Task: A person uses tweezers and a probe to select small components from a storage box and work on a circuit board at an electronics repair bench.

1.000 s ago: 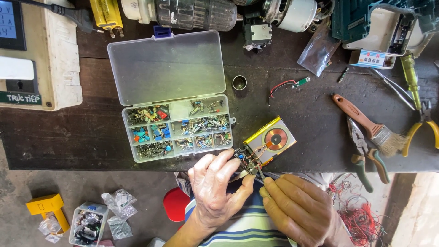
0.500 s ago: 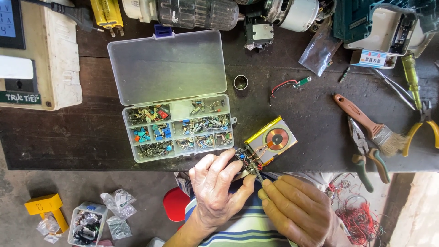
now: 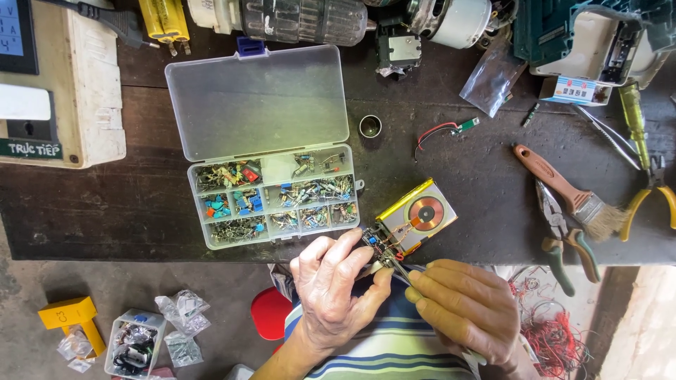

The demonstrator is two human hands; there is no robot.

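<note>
A small grey module with a copper coil and a yellow edge [image 3: 417,214] lies at the near edge of the dark workbench [image 3: 458,176]. A little circuit board [image 3: 379,244] sticks out from its near end. My left hand [image 3: 334,288] pinches that board end between thumb and forefinger. My right hand [image 3: 465,309] holds thin metal tweezers [image 3: 403,271] whose tips touch the board.
An open clear parts box [image 3: 271,190] with several compartments of components sits left of the module. Pliers [image 3: 563,232], a brush [image 3: 570,193] and yellow-handled cutters [image 3: 651,200] lie to the right. A small metal cup [image 3: 370,126] and a red-wired part [image 3: 443,129] sit behind. Bags and a yellow stand [image 3: 70,320] are on the floor.
Both hands stay on the board end of the module with only slight finger shifts. The module and the parts box have not moved.
</note>
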